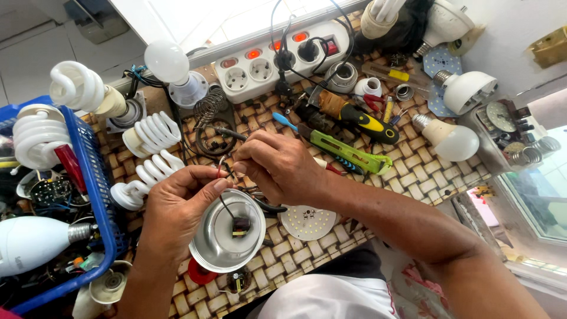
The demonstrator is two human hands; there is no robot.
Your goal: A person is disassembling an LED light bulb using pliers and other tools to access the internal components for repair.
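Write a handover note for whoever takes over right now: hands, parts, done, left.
Left hand: holds the round metal reflector dish tilted up, a small dark component inside it, thumb and finger pinching thin wires at the rim.
Right hand: pinches the same wires and holds a thin tool.
Nearby: round LED board lies loose on the woven mat.
Done: lamp is open.
Left: wires not visibly joined; LED board not fitted.
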